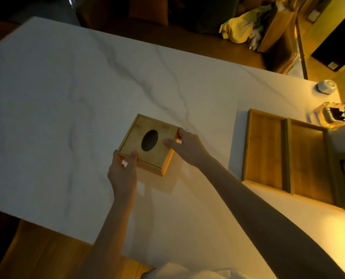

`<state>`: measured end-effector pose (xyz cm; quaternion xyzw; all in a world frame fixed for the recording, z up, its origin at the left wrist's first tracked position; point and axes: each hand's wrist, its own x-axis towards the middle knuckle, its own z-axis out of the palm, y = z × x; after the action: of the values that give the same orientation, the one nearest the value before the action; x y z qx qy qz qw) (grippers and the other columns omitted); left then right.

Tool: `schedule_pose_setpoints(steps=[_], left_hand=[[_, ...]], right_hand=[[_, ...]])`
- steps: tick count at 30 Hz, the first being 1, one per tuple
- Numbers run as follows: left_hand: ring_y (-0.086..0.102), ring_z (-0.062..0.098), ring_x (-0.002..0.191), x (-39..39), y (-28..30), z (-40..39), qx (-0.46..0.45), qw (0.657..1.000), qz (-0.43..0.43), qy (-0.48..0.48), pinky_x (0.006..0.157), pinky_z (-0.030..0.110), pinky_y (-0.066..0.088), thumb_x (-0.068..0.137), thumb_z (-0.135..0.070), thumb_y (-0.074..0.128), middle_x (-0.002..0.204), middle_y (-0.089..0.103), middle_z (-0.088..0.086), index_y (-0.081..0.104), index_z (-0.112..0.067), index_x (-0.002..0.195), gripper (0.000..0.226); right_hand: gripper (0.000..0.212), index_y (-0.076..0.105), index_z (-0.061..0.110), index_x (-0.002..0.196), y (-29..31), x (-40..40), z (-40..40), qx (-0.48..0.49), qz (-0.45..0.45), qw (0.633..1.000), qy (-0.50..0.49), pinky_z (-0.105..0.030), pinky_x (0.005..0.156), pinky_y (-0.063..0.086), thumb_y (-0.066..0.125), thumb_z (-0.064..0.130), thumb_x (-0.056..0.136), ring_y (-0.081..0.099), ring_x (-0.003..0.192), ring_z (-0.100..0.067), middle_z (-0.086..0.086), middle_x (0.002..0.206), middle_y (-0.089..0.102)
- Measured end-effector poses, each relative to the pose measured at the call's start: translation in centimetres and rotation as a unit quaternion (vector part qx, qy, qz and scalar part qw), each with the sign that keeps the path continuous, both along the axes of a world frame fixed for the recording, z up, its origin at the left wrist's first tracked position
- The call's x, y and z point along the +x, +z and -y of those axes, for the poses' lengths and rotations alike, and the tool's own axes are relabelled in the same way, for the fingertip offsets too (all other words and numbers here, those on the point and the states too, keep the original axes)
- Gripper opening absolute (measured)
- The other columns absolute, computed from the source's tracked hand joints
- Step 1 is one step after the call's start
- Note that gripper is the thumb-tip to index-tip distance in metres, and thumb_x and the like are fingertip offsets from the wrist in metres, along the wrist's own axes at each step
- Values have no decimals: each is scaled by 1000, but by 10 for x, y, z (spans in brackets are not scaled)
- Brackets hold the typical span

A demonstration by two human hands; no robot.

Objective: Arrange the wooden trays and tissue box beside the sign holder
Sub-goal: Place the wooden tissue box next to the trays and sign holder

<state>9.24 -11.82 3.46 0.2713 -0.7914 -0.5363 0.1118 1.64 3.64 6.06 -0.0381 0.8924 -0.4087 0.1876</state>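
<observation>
A square wooden tissue box (134, 137) with an oval hole in its lid sits near the middle of the white marble table (56, 87). My left hand (123, 170) grips its near left corner. My right hand (187, 148) holds its right side, thumb lying on the lid. Two shallow wooden trays lie side by side at the right: a narrow tray (265, 150) and a wider tray (308, 160). Past them at the right edge stands a pale upright panel (343, 139), possibly the sign holder; it is cut off by the frame.
A glass jar with dark contents (333, 115) and a small white dish (326, 86) stand at the table's far right corner. Beyond the table are a yellow bag (240, 27) and wooden furniture (276, 33). A wooden floor shows at the near left.
</observation>
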Motion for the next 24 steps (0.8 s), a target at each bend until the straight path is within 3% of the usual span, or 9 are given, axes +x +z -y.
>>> schedule_pose_setpoints(steps=[3,5,7,11,16,18,21,24], left_hand=[[54,5,68,-6,13,-10,-14,999,-15,-36,57,15,40,85,-31,54,81,61,1,57,-8,97,26],[53,-1,70,-9,23,-19,-20,998,-28,-61,54,5,40,85,-31,54,79,61,-2,58,-9,96,25],[53,1,71,-9,33,-32,-33,995,-39,-86,55,6,38,85,-31,54,83,62,0,58,-9,98,27],[57,14,75,-6,47,-61,-53,988,-62,-135,59,9,36,86,-33,52,87,63,4,58,-6,98,31],[53,4,59,3,57,-104,-65,973,-81,-205,49,3,41,86,-33,52,71,57,-1,58,-7,92,28],[53,4,59,9,58,-123,-61,967,-85,-234,49,1,41,86,-33,52,72,58,-1,58,-9,94,26],[50,6,52,19,59,-154,-60,954,-85,-282,47,0,39,86,-32,53,69,58,-1,59,-7,93,27],[48,6,44,32,59,-185,-79,936,-91,-331,41,3,37,86,-32,53,65,55,-1,59,-5,94,28]], right_hand=[[45,54,4,106,14,7,-19,-1,-35,999,-35,-38,71,47,55,43,85,58,87,-28,-15,103,63],[44,57,3,101,24,13,-35,-2,-58,997,-58,-34,63,44,56,44,84,58,82,-28,-16,97,64],[44,58,3,100,33,21,-50,-10,-78,993,-86,-31,59,42,57,44,83,59,79,-29,-17,94,65],[42,59,6,103,45,41,-84,-26,-104,983,-150,-34,70,48,59,43,82,60,85,-26,-17,98,66],[43,58,5,106,54,71,-132,-39,-101,972,-208,-49,84,49,59,41,82,59,96,-31,-20,105,64],[41,58,6,110,54,83,-153,-45,-99,965,-240,-47,84,50,60,37,83,58,98,-30,-18,107,65],[40,58,10,115,52,103,-185,-61,-106,949,-289,-32,74,45,61,34,83,56,95,-22,-10,106,65],[36,62,9,106,45,124,-218,-63,-97,939,-323,-33,73,47,61,36,83,58,92,-25,-12,99,66]])
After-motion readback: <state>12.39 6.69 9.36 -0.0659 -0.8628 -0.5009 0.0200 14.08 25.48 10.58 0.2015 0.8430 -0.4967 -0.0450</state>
